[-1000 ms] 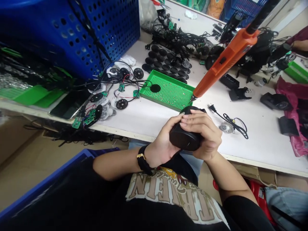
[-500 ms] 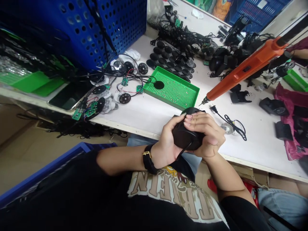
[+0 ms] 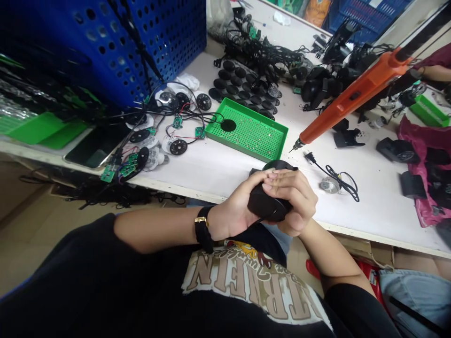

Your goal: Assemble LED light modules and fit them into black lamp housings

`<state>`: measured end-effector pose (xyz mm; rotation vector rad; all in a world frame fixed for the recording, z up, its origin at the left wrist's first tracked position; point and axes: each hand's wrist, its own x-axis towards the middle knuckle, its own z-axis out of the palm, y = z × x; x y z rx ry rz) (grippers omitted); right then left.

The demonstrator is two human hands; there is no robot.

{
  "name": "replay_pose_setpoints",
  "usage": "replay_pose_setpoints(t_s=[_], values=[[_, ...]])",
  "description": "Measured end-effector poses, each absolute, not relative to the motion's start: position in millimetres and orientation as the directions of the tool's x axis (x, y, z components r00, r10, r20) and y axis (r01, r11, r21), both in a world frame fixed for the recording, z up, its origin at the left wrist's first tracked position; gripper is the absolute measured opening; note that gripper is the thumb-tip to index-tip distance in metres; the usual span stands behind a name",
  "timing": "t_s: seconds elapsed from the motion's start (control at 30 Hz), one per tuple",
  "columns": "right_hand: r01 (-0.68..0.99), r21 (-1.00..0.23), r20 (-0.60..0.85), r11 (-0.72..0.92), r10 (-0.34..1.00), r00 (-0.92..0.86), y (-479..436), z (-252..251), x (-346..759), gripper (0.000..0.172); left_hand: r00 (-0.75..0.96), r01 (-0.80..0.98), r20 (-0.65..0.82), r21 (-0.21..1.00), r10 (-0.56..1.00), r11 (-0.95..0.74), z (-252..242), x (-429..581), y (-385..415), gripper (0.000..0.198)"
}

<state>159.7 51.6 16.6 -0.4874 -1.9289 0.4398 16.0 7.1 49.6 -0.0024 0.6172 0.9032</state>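
Both of my hands hold a rounded black housing [image 3: 266,204] at the table's front edge. My left hand [image 3: 236,209], below a black watch, wraps its left side. My right hand [image 3: 298,199] closes over its top and right side, fingers pressed together. A black cable runs from the housing beneath my left palm. Just behind it lies a green perforated tray [image 3: 214,134] with small screws and a black disc [image 3: 228,125]. An orange electric screwdriver [image 3: 352,98] hangs tip-down above the table to the right of the tray.
Left stand a blue crate [image 3: 176,42] and a phone [image 3: 93,145], near wired circuit boards [image 3: 128,164] and discs. Black round pieces [image 3: 232,89] and tangled cables lie behind the tray. Right are a corded part [image 3: 330,185], black housings [image 3: 398,150] and a person's arm [image 3: 437,72].
My hands and the black housing have shifted slightly left and closer to my body. The camera view has also moved a little. Both hands keep their hold.
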Motion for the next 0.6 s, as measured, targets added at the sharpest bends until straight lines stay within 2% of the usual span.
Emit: replay_pose_setpoints(t_s=[0.17,0.27,0.33,0.4,0.47,0.53,0.6], values=[[0.003,-0.537,0.790,0.844,0.504,-0.349,50,24,155,0.051,0.340,-0.831,-0.589,0.177,0.734,0.527,57,27,4,0.025],[-0.022,-0.579,0.757,0.815,0.528,-0.384,46,24,154,0.048,0.396,-0.831,-0.608,0.082,0.688,0.550,53,28,1,0.026],[-0.012,-0.602,0.734,0.799,0.547,-0.402,44,24,154,0.048,0.435,-0.798,-0.613,0.077,0.660,0.598,47,23,-1,0.026],[0.002,-0.641,0.698,0.768,0.584,-0.413,46,25,155,0.046,0.387,-0.789,-0.602,0.177,0.699,0.589,40,14,-2,0.027],[0.078,-0.718,0.617,0.691,0.685,-0.388,56,27,156,0.036,0.254,-0.791,-0.553,0.354,0.794,0.499,33,-1,-4,0.031],[0.229,-0.778,0.500,0.586,0.797,-0.339,76,29,156,0.024,0.102,-0.758,-0.477,0.531,0.873,0.379,26,-18,-6,0.038],[0.403,-0.739,0.398,0.540,0.833,-0.385,103,27,150,0.020,-0.042,-0.713,-0.427,0.646,0.903,0.273,19,-36,-8,0.044]])
